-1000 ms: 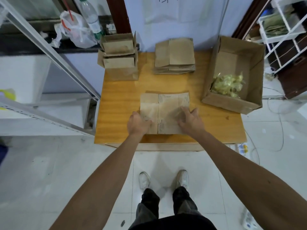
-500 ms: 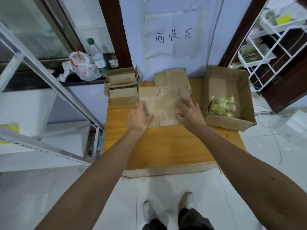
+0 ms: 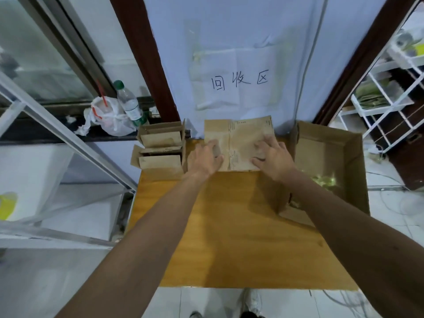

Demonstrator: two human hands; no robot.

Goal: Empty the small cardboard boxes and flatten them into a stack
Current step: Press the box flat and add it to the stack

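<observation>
A flattened cardboard box [image 3: 241,138] lies at the far middle of the wooden table [image 3: 241,237], against the wall, covering the stack of flattened boxes there. My left hand [image 3: 204,157] rests palm down on its left part, fingers spread. Over on its right part, my right hand [image 3: 273,154] presses down, fingers also spread. Two small open cardboard boxes [image 3: 160,148] stand stacked at the table's far left corner. Their insides are not visible.
A large open cardboard box [image 3: 332,161] with yellow-green wrapped items [image 3: 325,180] sits at the table's right. A metal frame [image 3: 64,134] runs along the left. A plastic bag and a bottle [image 3: 128,104] stand on the ledge behind. A white rack [image 3: 390,99] is at right.
Both hands have carried the flattened box from the table's near middle to the far middle, onto the stack by the wall. My view has tilted up.
</observation>
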